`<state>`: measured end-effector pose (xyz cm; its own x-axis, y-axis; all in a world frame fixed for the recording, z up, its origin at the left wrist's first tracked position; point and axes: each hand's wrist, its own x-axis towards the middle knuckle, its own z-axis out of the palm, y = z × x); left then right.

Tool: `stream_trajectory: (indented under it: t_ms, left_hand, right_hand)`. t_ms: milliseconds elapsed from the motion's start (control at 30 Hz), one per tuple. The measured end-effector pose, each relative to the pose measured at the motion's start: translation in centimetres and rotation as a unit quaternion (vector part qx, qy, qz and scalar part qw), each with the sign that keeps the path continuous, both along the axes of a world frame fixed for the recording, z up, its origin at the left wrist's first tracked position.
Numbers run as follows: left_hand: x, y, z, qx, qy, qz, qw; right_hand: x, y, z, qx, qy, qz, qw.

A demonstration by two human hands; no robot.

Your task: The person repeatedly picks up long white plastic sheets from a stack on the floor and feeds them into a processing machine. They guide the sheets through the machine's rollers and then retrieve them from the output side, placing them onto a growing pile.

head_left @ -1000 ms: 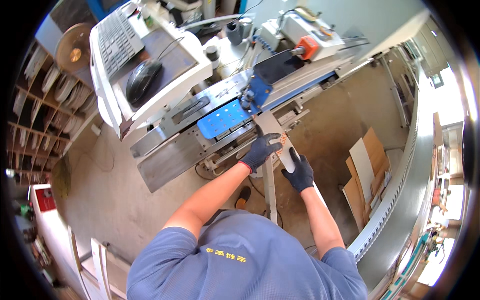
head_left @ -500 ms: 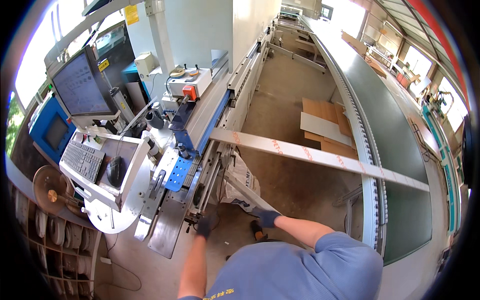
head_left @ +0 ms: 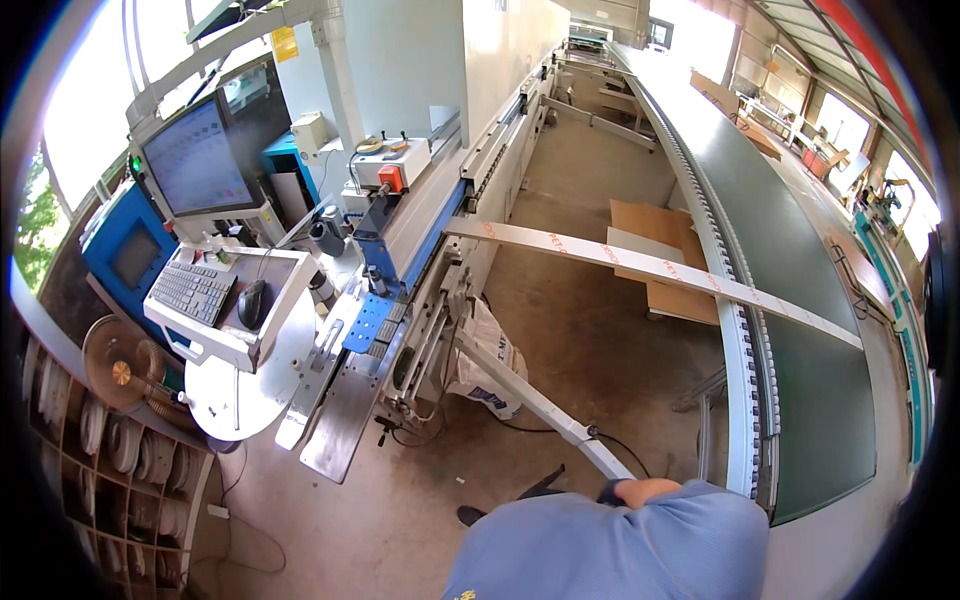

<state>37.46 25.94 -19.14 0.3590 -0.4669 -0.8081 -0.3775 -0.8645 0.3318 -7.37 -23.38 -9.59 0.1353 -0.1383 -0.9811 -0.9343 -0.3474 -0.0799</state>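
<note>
My right hand (head_left: 610,492), in a dark glove, shows only in part at the edge of my blue shirt. It is close to the near end of a pale metal support bar (head_left: 540,402); I cannot tell whether it touches it, and its fingers are hidden. My left hand is out of view. Ahead, a long narrow white board (head_left: 620,258) with orange print spans from the machine's side across to the green conveyor belt (head_left: 815,400).
At left stand the machine with its blue perforated plate (head_left: 368,322), a keyboard tray (head_left: 235,300), a monitor (head_left: 200,155) and a rack of reels (head_left: 110,460). A white sack (head_left: 490,365) and cardboard sheets (head_left: 665,240) lie on the floor. A cable (head_left: 625,450) passes the support bar.
My left hand has dropped out of view. The right hand has drawn back toward my body, and my torso has leaned forward and right. The white board stays in place.
</note>
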Motion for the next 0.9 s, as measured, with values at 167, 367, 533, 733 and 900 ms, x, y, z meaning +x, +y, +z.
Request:
stream_trajectory:
  t_ms: [167, 367, 533, 733, 900]
  left_hand:
    - [-1.9, -3.6, -1.4, -0.131, -0.007, 0.091, 0.987]
    - [-10.2, -18.5, 12.8, -0.313, 0.131, 0.288, 0.896]
    - [-15.9, -13.9, 11.9, -0.400, 0.052, 0.112, 0.908]
    - [-24.6, 8.4, 2.9, -0.129, -0.180, -0.039, 0.974]
    - [-33.2, 22.6, -0.5, 0.071, -0.061, 0.219, 0.971]
  right_hand:
    - [9.1, -6.3, -6.4, -0.168, -0.352, 0.286, 0.875]
    - [17.4, -6.1, 1.5, -0.188, -0.364, 0.298, 0.862]
    - [8.7, -1.6, -6.6, -0.147, -0.346, 0.370, 0.850]
    - [-5.7, 2.8, -11.5, 0.064, -0.092, 0.147, 0.983]
    - [-3.4, 5.0, -5.9, 0.016, -0.066, 0.230, 0.971]
